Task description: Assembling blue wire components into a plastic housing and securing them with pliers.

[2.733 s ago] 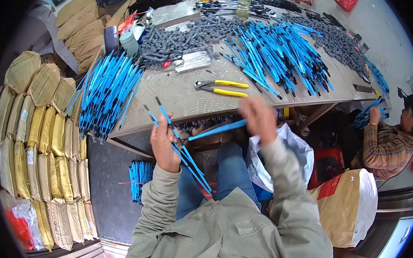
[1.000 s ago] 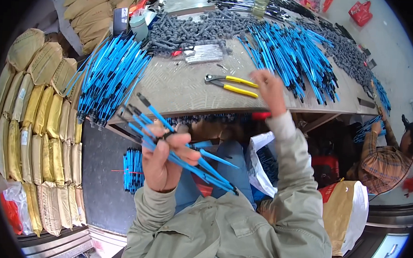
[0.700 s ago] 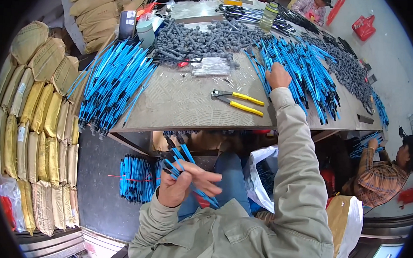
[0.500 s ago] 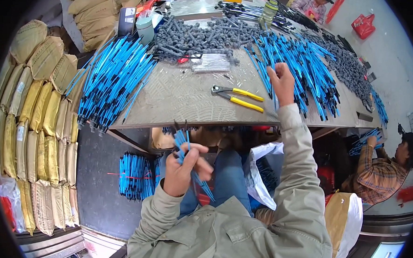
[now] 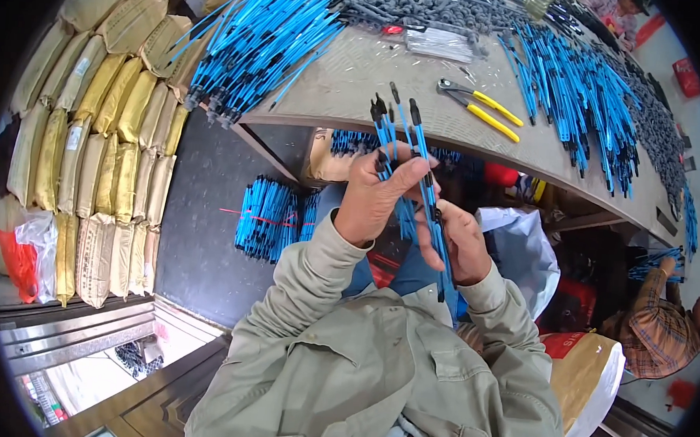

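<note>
Rods (image 5: 428, 192), blue with black ends, are held in a slanting bunch before the table (image 5: 373, 77) edge by the left hand (image 5: 377, 192), its thumb and fingers closed around them. Their lower part is met by the right hand (image 5: 460, 240), with fingers partly curled; whether they are gripped by it cannot be told. Yellow-handled pliers (image 5: 482, 109) are laid on the table, between a left pile (image 5: 256, 43) and a right pile (image 5: 581, 104) of similar rods. Grey parts (image 5: 424, 9) are heaped behind a packet (image 5: 440, 44). Red-tied bundles (image 5: 267, 218) are set on the dark floor (image 5: 200, 211), left of the legs.
</note>
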`<action>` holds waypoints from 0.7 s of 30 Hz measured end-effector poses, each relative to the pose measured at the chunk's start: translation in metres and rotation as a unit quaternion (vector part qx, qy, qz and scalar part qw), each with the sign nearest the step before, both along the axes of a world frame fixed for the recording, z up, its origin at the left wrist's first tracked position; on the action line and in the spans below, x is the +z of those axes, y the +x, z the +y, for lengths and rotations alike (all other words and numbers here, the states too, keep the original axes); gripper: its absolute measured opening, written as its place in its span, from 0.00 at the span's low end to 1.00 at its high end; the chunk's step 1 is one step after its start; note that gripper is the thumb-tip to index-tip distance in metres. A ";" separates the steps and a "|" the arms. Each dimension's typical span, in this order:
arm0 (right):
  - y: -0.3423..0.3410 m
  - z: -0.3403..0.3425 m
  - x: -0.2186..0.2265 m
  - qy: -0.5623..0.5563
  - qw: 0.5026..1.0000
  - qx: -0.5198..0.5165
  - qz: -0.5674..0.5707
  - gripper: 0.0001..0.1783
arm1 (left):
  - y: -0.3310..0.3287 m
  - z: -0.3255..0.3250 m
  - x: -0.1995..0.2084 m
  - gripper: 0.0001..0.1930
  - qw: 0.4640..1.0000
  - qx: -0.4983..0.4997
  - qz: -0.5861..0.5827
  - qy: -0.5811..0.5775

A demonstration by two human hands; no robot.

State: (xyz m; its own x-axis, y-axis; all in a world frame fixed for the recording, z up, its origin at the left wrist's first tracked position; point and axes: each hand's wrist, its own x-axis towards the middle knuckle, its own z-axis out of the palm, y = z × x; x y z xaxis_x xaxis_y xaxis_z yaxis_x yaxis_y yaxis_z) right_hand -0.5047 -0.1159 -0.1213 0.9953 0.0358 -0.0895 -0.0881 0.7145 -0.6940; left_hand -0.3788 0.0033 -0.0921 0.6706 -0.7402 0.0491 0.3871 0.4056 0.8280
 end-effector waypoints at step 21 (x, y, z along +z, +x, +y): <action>0.109 -0.180 0.004 -0.634 0.705 -0.319 -0.005 0.09 | 0.011 0.013 0.003 0.06 0.987 -0.006 0.134 -0.093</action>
State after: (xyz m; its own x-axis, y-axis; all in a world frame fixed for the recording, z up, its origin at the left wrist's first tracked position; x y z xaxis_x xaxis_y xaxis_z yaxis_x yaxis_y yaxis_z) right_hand -0.3960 -0.2957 -0.1172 0.7740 -0.5209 0.3598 -0.0194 -0.5876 -0.8089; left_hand -0.3679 0.0159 -0.0894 0.6684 -0.7437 0.0068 0.5885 0.5345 0.6066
